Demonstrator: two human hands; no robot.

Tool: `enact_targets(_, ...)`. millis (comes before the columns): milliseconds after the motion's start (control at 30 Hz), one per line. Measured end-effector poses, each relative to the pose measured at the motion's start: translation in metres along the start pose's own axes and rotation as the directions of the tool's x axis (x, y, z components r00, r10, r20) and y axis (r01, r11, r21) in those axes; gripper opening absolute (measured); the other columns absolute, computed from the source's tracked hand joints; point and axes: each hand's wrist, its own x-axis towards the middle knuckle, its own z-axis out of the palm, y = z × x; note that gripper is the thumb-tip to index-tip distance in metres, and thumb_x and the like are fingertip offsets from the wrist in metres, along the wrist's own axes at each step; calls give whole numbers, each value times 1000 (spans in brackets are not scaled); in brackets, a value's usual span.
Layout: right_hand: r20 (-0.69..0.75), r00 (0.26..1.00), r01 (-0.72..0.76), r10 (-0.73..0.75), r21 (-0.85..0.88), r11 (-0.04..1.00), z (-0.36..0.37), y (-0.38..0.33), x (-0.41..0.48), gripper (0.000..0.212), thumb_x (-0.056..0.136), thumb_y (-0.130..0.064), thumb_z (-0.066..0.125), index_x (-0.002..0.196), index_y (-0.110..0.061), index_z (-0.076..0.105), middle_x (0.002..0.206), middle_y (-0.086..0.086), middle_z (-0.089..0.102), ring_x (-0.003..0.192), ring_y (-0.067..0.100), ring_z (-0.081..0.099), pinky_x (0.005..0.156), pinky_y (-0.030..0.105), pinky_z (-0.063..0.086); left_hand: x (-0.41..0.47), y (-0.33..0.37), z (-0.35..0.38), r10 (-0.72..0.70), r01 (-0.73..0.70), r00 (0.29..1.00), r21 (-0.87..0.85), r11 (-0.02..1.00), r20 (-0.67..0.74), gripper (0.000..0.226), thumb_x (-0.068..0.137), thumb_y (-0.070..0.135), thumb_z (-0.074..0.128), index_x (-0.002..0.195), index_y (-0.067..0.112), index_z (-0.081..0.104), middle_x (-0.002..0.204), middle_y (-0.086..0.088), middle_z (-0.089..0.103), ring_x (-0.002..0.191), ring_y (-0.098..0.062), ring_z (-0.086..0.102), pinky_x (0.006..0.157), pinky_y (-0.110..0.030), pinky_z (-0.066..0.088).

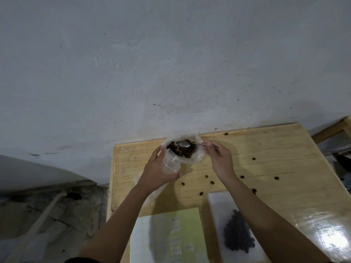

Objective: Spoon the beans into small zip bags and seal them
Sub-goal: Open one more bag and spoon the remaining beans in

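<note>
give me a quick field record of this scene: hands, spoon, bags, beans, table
left hand: holds a small clear zip bag, which looks unfilled
right hand: pinches the spoon handle
spoon: bowl over the beans in the open bean bag, looks empty
filled bag: lies flat on the table, near right; seal cannot be told
loose beans: scattered on the table

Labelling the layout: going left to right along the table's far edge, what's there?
Left hand, gripping the small zip bag → open bag of beans → right hand, pinching the spoon.
</note>
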Motion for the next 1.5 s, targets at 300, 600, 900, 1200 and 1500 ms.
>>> enact_targets(300, -120, 987, 88, -110, -173, 981, 3, 3, -16, 25, 97, -18, 47, 111, -8, 65, 96, 1, 67, 89, 7, 63, 81, 11, 49, -3, 5, 8, 140, -124, 982, 121, 985, -129, 115, 56, 72, 58, 150, 23, 13, 156, 13, 3, 139, -14, 23, 110, -45, 31)
enact_targets(600, -186, 922, -286, 339, 262, 922, 22, 12, -10, 22, 96, -7, 46, 85, -5, 65, 83, 11, 65, 76, 19, 65, 67, 16, 56, -10, -3, 6, 147, -144, 988, 69, 987, -41, 119, 57, 71, 65, 150, 23, 9, 149, 29, -3, 139, -9, 21, 111, -47, 31)
enact_targets(900, -143, 860, -408, 491, 387, 827, 26, 3, -4, 22, 95, -6, 49, 79, -4, 65, 79, 10, 65, 70, 16, 65, 65, 18, 57, -14, -9, 5, 68, -69, 998, 89, 994, 15, 123, 54, 73, 64, 150, 19, 10, 150, 20, 0, 133, -7, 24, 112, -45, 29)
enact_targets(1200, -186, 914, -275, 360, 370, 887, -13, -17, -9, 20, 93, -4, 49, 80, -1, 64, 75, 13, 63, 54, 10, 66, 58, 17, 56, -13, -9, 11, -11, 13, 1000, 133, 991, -14, 128, 50, 80, 54, 150, 16, 8, 154, 9, 2, 141, -19, 17, 113, -45, 26)
enact_targets(1500, 82, 985, -157, 150, 97, 983, -9, -33, -33, 24, 95, -6, 46, 81, -3, 65, 72, 13, 66, 60, 18, 65, 61, 22, 54, -12, -1, 16, 8, -2, 999, 178, 984, -36, 123, 50, 77, 52, 149, 15, 13, 153, 4, 6, 138, -24, 22, 110, -44, 30)
